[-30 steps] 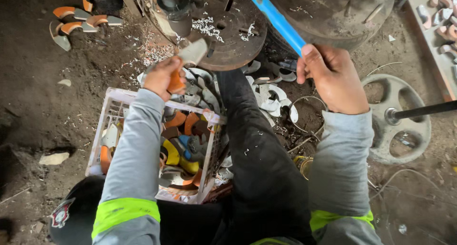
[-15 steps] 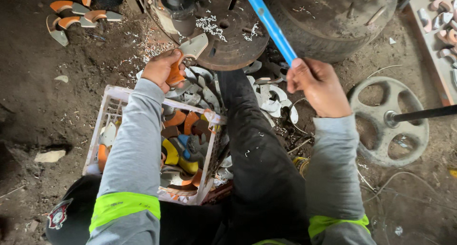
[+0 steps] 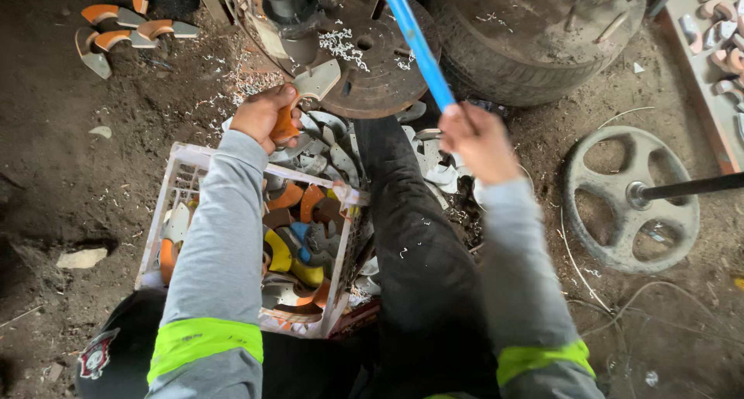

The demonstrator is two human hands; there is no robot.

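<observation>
My left hand (image 3: 263, 117) grips the orange handle of a curved metal blade piece (image 3: 314, 81), holding its grey blade against the edge of a round rusty machine table (image 3: 380, 73) strewn with metal shavings. My right hand (image 3: 479, 139) is closed around a long blue lever (image 3: 418, 46) that slants up toward the top of the frame. A white plastic crate (image 3: 186, 174) under my left arm holds several similar pieces with orange, yellow and blue handles. Between my arms lies my leg in dark trousers (image 3: 418, 244).
Loose grey blades are piled on the ground (image 3: 325, 147) beyond the crate. A tyre (image 3: 535, 66) stands behind the machine, a spoked grey wheel (image 3: 629, 201) on a rod lies at right. More orange-handled pieces (image 3: 116, 23) lie top left; a tray of pieces (image 3: 717, 35) sits top right.
My right hand has pulled the blue lever down and to the left. The left hand has kept the orange-handled piece at the machine table, shifting slightly.
</observation>
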